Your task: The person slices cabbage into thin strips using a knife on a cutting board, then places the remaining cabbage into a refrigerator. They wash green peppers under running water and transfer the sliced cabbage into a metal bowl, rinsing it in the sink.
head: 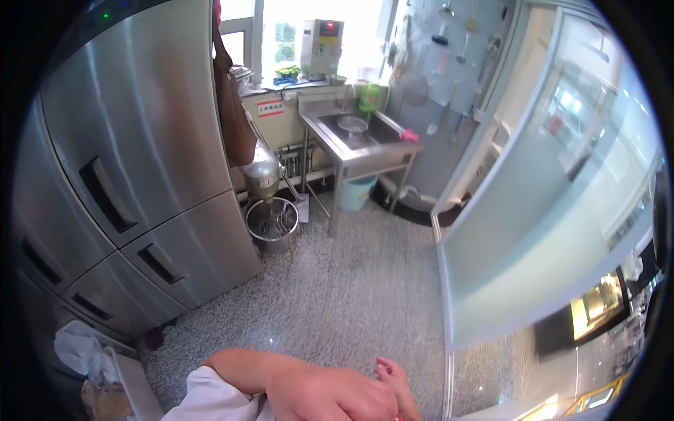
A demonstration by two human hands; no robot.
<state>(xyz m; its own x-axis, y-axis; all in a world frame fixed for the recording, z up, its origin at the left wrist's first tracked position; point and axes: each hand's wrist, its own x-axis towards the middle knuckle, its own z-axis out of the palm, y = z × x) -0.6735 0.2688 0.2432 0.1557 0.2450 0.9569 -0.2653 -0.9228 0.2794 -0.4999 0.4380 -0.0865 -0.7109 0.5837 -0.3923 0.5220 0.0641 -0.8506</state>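
My left hand (337, 392), its arm in a white sleeve (216, 394), reaches across from the lower left with its back up and fingers curled. Just beyond it is my right hand (394, 374), partly covered, with its fingers bent and raised. The two hands overlap in view near the right wrist. A small bit of something red (398, 419) shows at the bottom edge by that wrist; what it is cannot be made out. The left fingertips and the right palm are hidden, so whether either holds anything is unclear. Below both hands lies a speckled stone floor (326, 305).
Steel refrigerator doors (137, 121) line the left. A planetary mixer (263, 171) and a steel bowl of whisks (273, 226) stand beyond. At the back, a steel sink (345, 152) holds a sieve (352, 124), with a blue bucket (357, 193) below. A frosted glass door (532, 231) borders the right.
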